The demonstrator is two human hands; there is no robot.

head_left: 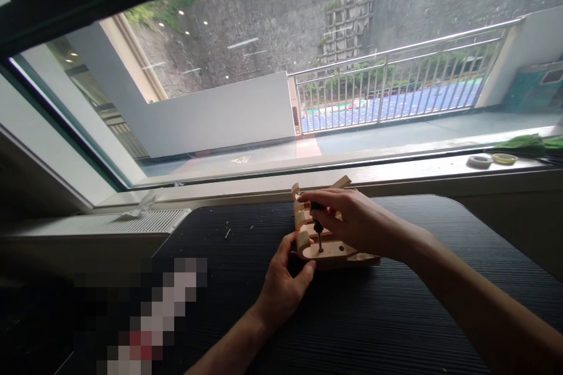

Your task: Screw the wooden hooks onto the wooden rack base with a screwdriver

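A light wooden piece (328, 251) with raised rounded blocks along its left side lies on the dark table. My right hand (352, 217) is closed around the dark handle of a screwdriver (319, 234). The screwdriver stands nearly upright, its tip at a hole in the near part of the wood. A second dark hole shows to the right of the tip. My left hand (288, 272) grips the near left corner of the wooden piece, thumb in front and fingers at the side. The right hand and forearm hide part of the wood behind.
The black table (237, 293) has a few small chips on its left part. Behind it runs a window sill (413, 173) with tape rolls (479, 161) and green stuff at the right. A radiator (153, 222) with crumpled plastic (139, 206) stands at the left. A pixelated patch covers the lower left.
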